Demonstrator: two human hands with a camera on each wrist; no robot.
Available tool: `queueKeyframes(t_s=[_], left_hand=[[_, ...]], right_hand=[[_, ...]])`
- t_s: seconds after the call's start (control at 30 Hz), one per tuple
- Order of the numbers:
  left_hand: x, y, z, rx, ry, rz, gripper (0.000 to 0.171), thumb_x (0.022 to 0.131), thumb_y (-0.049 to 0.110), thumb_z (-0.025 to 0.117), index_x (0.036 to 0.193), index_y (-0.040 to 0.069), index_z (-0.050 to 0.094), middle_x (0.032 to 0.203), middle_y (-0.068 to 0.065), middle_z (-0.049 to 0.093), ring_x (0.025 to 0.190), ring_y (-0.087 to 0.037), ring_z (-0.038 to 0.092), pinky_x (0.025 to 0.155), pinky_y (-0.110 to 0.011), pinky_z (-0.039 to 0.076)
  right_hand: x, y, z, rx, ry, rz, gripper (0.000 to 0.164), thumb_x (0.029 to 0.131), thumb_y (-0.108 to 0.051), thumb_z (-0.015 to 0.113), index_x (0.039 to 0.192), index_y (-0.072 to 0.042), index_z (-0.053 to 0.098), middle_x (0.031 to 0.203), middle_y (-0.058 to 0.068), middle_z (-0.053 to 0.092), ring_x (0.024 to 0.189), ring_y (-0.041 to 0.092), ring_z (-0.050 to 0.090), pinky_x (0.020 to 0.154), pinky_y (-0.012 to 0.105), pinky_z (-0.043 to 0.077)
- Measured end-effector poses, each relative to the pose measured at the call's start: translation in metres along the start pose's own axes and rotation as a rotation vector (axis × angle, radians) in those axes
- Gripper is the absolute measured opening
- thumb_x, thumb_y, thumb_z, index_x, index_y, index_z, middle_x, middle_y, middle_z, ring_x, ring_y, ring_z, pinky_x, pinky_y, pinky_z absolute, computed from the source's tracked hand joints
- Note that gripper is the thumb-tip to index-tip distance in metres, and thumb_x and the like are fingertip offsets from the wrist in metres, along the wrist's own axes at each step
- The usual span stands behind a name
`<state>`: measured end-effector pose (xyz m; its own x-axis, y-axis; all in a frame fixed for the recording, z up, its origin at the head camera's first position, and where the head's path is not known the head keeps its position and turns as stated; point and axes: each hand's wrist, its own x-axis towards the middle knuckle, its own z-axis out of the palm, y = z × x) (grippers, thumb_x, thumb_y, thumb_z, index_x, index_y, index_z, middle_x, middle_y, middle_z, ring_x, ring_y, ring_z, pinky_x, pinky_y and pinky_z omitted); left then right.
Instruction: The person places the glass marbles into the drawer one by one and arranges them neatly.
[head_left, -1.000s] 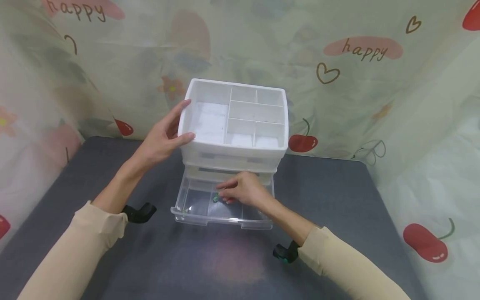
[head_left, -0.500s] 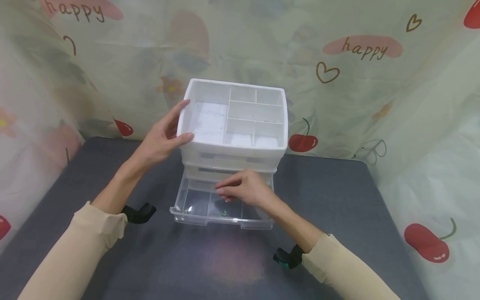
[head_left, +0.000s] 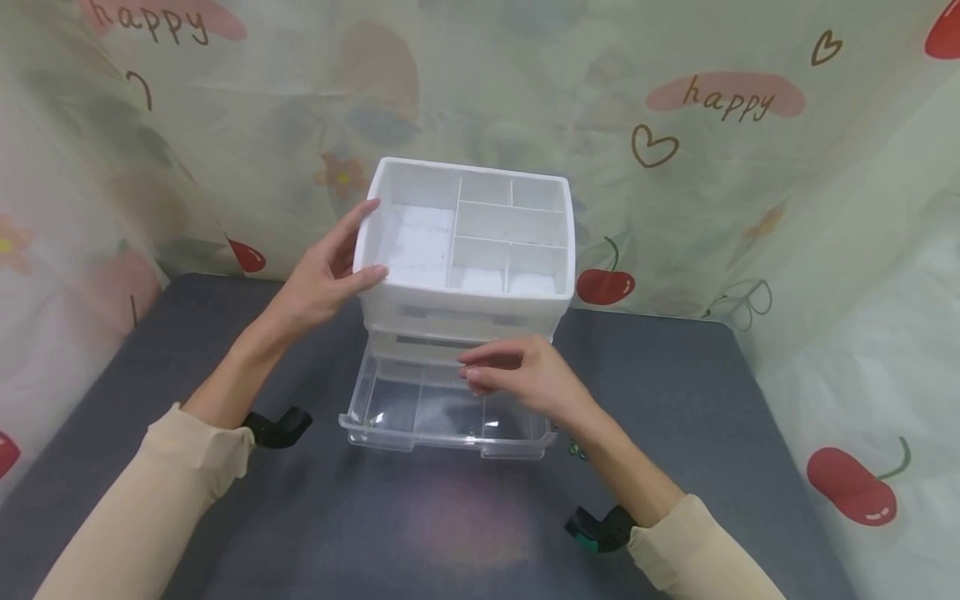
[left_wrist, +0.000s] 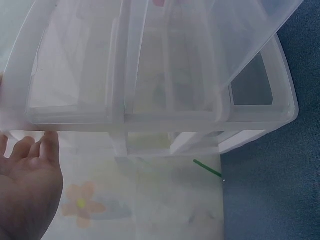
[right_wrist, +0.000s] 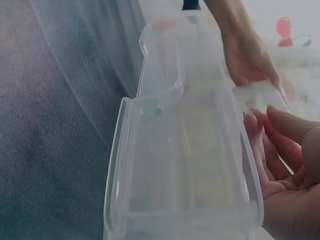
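A white drawer organizer (head_left: 465, 292) stands on the dark table, its top tray divided into compartments. My left hand (head_left: 315, 279) grips its upper left side, thumb near the front corner and a finger at the rear of the rim. Below, a clear drawer (head_left: 450, 442) is pulled out toward me. My right hand (head_left: 525, 375) hovers over it, fingers loosely bent, with nothing visible between them. A small green piece (right_wrist: 151, 108), blurred, lies in the drawer near its front wall. More tiny green pieces (head_left: 577, 448) lie beside the drawer's right corner, partly behind my right forearm.
The dark table (head_left: 300, 517) extends around the organizer. A patterned cloth (head_left: 480, 83) hangs at the back and sides. Black wrist mounts sit on both forearms, the left mount (head_left: 279, 427) above the table and the right mount (head_left: 600, 529) near its front.
My right hand has let go of a small green piece, which dropped into the drawer, and has moved right. The green pieces beside the drawer have come into view. My left hand stays put.
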<state>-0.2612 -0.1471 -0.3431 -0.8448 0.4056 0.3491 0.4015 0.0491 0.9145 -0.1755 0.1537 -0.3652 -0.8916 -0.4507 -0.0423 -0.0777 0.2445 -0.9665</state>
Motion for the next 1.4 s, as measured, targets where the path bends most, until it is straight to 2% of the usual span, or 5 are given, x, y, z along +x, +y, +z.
queueKeyframes(t_s=[0.2,0.4,0.7,1.23,1.4], left_hand=[[-0.001,0.000,-0.001,0.005,0.004,-0.009,0.077,0.096,0.005,0.065,0.159,0.024,0.025,0.160,-0.016,0.026,0.140,-0.034,0.034,0.096,-0.019,0.042],[0.000,0.001,-0.001,-0.005,0.003,-0.014,0.077,0.096,0.005,0.065,0.159,0.024,0.025,0.160,-0.015,0.025,0.141,-0.033,0.033,0.096,-0.019,0.042],[0.000,0.000,0.000,-0.015,0.015,-0.006,0.078,0.095,0.004,0.066,0.159,0.022,0.026,0.159,-0.018,0.026,0.138,-0.034,0.035,0.094,-0.019,0.042],[0.001,0.002,0.001,0.011,0.009,-0.033,0.078,0.094,0.008,0.068,0.159,0.025,0.027,0.160,-0.012,0.026,0.140,-0.033,0.034,0.097,-0.020,0.042],[0.000,0.002,0.000,0.004,0.017,-0.034,0.078,0.095,0.007,0.067,0.159,0.024,0.027,0.160,-0.015,0.027,0.139,-0.033,0.035,0.096,-0.020,0.042]], right_hand=[[-0.011,0.002,-0.009,0.020,0.041,-0.007,0.026,0.088,-0.016,0.077,0.113,-0.008,0.075,0.106,0.010,0.074,0.097,0.036,0.069,0.083,0.038,0.055],[-0.021,0.005,-0.019,-0.003,0.093,-0.029,0.025,0.089,-0.016,0.076,0.113,-0.008,0.075,0.106,0.012,0.074,0.092,0.026,0.071,0.082,0.037,0.055],[-0.033,0.013,-0.033,0.011,0.167,-0.003,0.024,0.089,-0.014,0.076,0.112,-0.007,0.075,0.107,0.017,0.073,0.098,0.045,0.066,0.083,0.036,0.055],[-0.067,0.043,-0.065,0.019,0.282,0.037,0.036,0.092,-0.018,0.074,0.120,0.003,0.068,0.110,0.013,0.073,0.097,0.029,0.069,0.085,0.032,0.054],[-0.075,0.055,-0.073,0.005,0.307,0.056,0.038,0.094,-0.019,0.071,0.122,0.006,0.066,0.106,0.006,0.074,0.095,0.026,0.070,0.084,0.031,0.054]])
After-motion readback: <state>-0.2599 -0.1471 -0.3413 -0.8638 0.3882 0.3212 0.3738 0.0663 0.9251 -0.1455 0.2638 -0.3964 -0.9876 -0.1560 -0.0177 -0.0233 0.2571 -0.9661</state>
